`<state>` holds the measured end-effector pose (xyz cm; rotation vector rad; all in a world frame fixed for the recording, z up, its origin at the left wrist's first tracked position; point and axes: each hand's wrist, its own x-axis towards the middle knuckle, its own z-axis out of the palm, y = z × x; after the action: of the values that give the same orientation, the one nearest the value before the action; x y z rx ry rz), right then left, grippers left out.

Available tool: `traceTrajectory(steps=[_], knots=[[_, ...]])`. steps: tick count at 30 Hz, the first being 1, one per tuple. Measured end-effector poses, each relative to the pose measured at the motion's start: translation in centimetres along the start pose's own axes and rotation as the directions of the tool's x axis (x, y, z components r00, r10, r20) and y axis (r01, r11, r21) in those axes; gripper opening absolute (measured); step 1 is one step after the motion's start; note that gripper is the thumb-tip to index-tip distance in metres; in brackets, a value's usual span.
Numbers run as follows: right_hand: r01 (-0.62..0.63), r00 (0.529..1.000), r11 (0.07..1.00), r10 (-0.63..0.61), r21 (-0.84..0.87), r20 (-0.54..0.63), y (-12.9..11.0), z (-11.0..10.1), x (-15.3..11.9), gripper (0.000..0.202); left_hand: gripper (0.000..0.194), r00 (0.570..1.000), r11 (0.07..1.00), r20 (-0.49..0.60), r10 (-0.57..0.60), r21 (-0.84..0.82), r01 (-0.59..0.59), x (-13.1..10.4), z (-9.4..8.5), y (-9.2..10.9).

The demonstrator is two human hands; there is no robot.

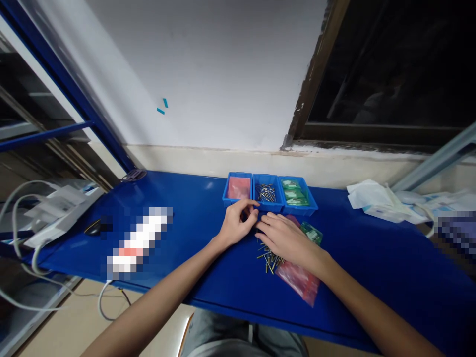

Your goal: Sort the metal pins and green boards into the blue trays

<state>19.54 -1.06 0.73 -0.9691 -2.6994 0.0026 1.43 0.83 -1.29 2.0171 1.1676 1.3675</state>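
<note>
My left hand (pixel 238 220) is curled in front of the blue bins, its thumb and forefinger close together; whatever it may hold is hidden. Beside it, my right hand (pixel 284 235) lies palm down with its fingers stretched apart, reaching over a loose pile of slender metal pins (pixel 270 262). Their exact kind is too small to tell. A pink plastic bag (pixel 299 281) lies under my right wrist, and a green bag (pixel 311 233) shows beyond that hand. More metal pins (pixel 265 192) fill part of the middle blue bin (pixel 273 208).
The left bin (pixel 232 202) holds pink packets and the right bin (pixel 310 208) green ones. Crumpled white plastic (pixel 386 201) lies on the blue table (pixel 193 218) at right. A blurred-out white object (pixel 139 243), a black mouse (pixel 92 228) and white cables are at left.
</note>
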Motion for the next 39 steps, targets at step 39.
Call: traceTrajectory(steps=[39], knots=[[-0.159, 0.985, 0.986, 0.162, 0.042, -0.062, 2.7, -0.5, -0.9, 0.023, 0.018, 0.983, 0.983, 0.181, 0.038, 0.172, -0.070, 0.2, 0.7, -0.4]])
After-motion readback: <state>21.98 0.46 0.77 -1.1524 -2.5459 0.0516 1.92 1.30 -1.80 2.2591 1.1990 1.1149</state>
